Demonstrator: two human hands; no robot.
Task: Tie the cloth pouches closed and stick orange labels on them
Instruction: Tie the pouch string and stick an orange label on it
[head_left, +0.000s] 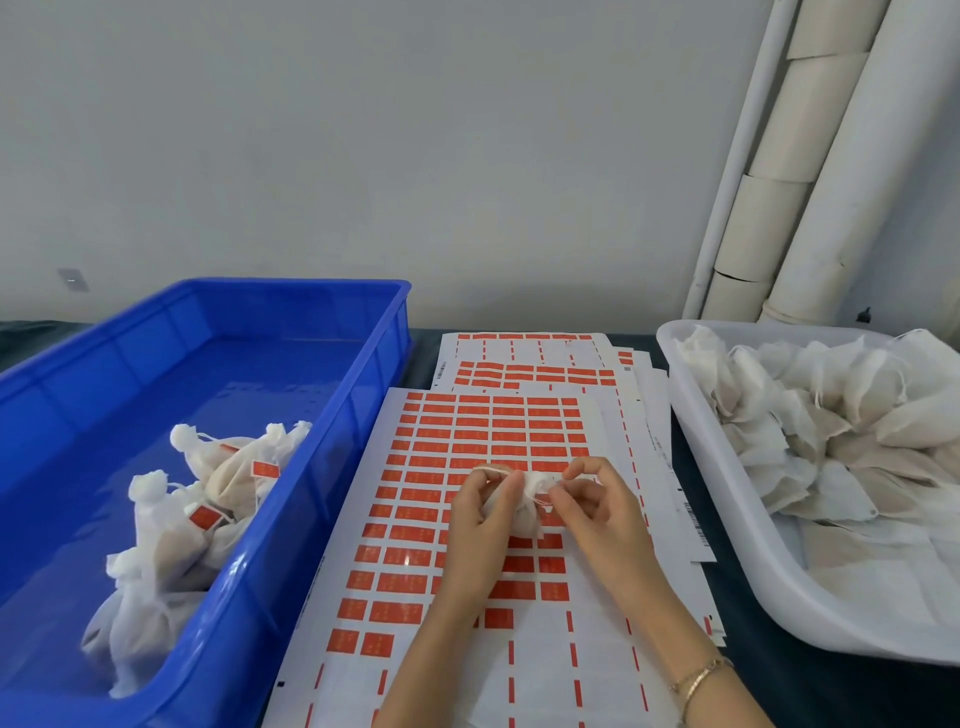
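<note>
Blue bin (291, 283): few done pouches (223, 478); white tray (685, 415) heaped. L hand (478, 519) grips pouch (524, 499), R hand (597, 509) pinches cord (543, 501); I judge label pending.

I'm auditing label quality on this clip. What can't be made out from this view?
Head view only.
Print on the orange labels: too small, blurred.
Knot on the pouch: hidden by the left hand and right hand.
Right side of the white tray: cut off by the frame edge.
Left corner of the blue bin: cut off likewise.
</note>
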